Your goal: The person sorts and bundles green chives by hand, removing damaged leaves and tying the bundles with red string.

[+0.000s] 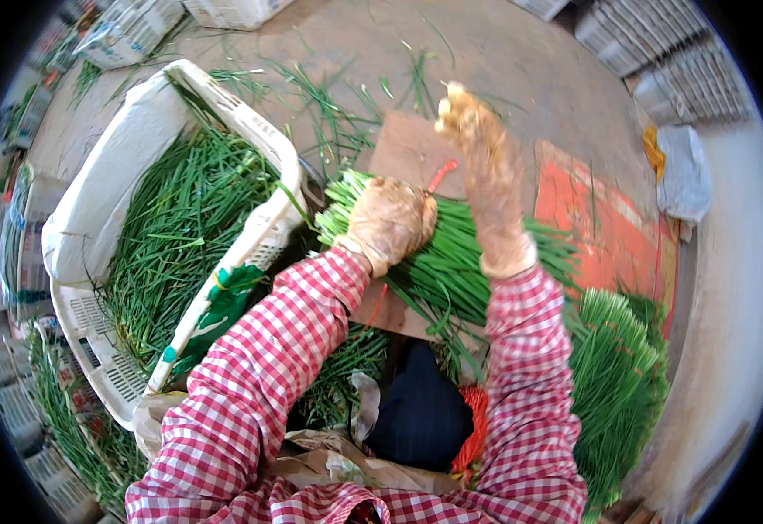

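Green stalks [451,266] on the board [403,140] are grasped by the left hand [390,218]; whether the right hand [473,131] is clenched cannot be told. Likely light and bendy, they are best held near the pale ends [333,205].

The person's left grip [388,220] is closed over a thick bundle of long green stalks [451,271], near its pale ends. A thin red string [442,176] shows on both sides of the bundle, which lies on a flat brown board [412,144]. The right grip [482,144] is raised over the stalks; whether its fingertips pinch something pale is hard to tell. To the left, a white plastic crate [284,157] holds loose green stalks [189,210]; upright green bunches [613,375] stand at right.
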Tool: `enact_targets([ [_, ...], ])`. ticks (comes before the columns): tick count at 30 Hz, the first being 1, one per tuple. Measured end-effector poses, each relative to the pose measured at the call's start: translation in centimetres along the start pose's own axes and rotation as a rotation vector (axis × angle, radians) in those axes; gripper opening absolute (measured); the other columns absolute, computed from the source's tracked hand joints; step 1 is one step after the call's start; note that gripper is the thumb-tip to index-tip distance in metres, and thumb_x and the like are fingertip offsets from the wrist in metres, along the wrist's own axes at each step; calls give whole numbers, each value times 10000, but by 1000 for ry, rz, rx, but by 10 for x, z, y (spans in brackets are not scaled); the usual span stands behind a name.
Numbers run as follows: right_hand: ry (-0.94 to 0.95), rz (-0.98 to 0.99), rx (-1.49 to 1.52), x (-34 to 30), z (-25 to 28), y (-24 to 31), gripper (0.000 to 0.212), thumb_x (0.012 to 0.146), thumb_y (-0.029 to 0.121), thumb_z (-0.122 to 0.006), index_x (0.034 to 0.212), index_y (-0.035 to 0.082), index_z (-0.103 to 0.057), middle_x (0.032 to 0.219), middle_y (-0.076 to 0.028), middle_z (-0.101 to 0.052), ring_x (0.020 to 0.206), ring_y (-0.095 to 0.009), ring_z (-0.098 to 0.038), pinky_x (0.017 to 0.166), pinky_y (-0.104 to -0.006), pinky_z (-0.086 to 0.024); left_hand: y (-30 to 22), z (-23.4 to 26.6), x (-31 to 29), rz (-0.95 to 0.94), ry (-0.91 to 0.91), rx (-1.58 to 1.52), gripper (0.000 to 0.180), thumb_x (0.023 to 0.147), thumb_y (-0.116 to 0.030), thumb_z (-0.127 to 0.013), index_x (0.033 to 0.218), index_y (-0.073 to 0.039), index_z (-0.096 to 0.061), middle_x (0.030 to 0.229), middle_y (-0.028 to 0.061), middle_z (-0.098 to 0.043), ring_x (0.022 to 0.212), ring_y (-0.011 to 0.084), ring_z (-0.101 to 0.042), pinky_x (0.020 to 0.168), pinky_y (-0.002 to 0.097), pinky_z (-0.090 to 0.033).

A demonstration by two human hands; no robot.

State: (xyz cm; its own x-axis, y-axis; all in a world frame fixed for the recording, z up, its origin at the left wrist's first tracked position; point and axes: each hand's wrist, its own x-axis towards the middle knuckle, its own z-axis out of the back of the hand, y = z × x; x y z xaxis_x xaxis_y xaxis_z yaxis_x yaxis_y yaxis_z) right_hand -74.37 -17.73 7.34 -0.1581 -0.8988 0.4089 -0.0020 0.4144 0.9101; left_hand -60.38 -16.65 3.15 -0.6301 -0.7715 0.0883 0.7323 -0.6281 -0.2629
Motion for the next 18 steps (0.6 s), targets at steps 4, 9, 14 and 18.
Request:
enact_targets([
  [4, -99, -175, 233, -33, 0, -39, 589, 978, 449, -378, 1310, -35, -434, 1254, -139, -543, 1114, -211, -545, 998, -345, -408, 1, -7, -15, -65, -419, -141, 374, 878, -230, -505, 1199, -39, -530, 1163, 159, -568, 1113, 292, -521, 976, 415, -371],
  [9, 181, -453, 614, -38, 9, -71, 514, 996, 370, -352, 1349, 0, -405, 1308, -102, -507, 1177, -196, -501, 1043, -329, -361, -5, -1, -35, -267, -593, -35, 538, 827, -254, -540, 1353, -172, -459, 1408, 38, -418, 1345, 209, -323, 1117, 443, -147],
  [14, 472, -665, 104, -48, 14, -45, 446, 992, 297, -341, 1349, 32, -388, 1298, -85, -483, 1162, -175, -494, 995, -292, -383, 3, -14, -34, -359, -763, -23, 451, 806, -310, -546, 1249, -230, -572, 1317, -19, -506, 1253, 164, -428, 1091, 490, -148],
  [18, 669, -311, -900, -83, 70, -74, 383, 978, 255, -375, 1308, 67, -424, 1218, -82, -519, 1093, -161, -528, 921, -273, -427, -10, -32, -33, -361, -808, -53, 441, 798, -273, -549, 1237, -245, -584, 1328, -21, -507, 1285, 167, -404, 1066, 530, -147],
])
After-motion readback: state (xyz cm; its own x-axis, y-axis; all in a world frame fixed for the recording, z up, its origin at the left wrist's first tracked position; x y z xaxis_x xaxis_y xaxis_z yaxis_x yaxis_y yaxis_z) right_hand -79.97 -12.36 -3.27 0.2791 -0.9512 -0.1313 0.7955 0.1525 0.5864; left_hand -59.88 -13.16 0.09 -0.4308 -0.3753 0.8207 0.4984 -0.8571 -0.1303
